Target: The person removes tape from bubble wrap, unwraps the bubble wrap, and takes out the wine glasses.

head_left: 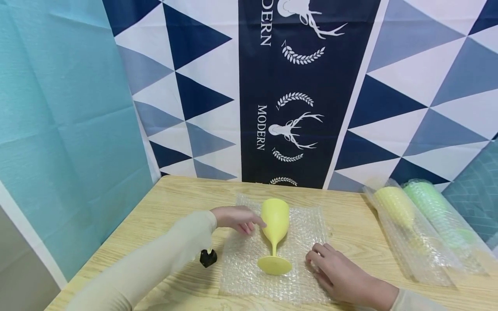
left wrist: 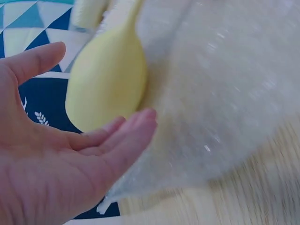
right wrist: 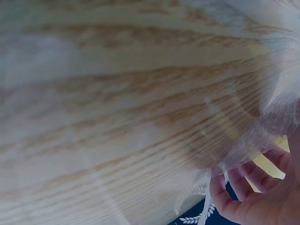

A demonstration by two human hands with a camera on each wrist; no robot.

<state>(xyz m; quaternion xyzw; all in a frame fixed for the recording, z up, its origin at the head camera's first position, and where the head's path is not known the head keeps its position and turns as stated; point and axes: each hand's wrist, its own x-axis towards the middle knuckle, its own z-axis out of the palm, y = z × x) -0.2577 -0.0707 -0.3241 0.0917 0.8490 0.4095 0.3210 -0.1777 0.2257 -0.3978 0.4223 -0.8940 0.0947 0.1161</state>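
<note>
A yellow plastic goblet [head_left: 275,218] lies on its side on a sheet of bubble wrap [head_left: 305,229], its foot towards me and its bowl towards the wall. My left hand [head_left: 238,218] hovers beside the bowl. In the left wrist view its thumb and fingers are spread around the goblet [left wrist: 105,79] without closing on it. At the sheet's right edge is my right hand [head_left: 342,272], its fingers loosely bent. The right wrist view shows these fingers [right wrist: 241,180] right at the edge of the bubble wrap [right wrist: 276,115].
On the right of the wooden table [head_left: 186,196] lie a yellow goblet [head_left: 394,203] and a green goblet [head_left: 426,194], both wrapped in bubble wrap. A small black object [head_left: 208,258] shows beside the left sleeve. A patterned cloth [head_left: 210,86] hangs behind the table.
</note>
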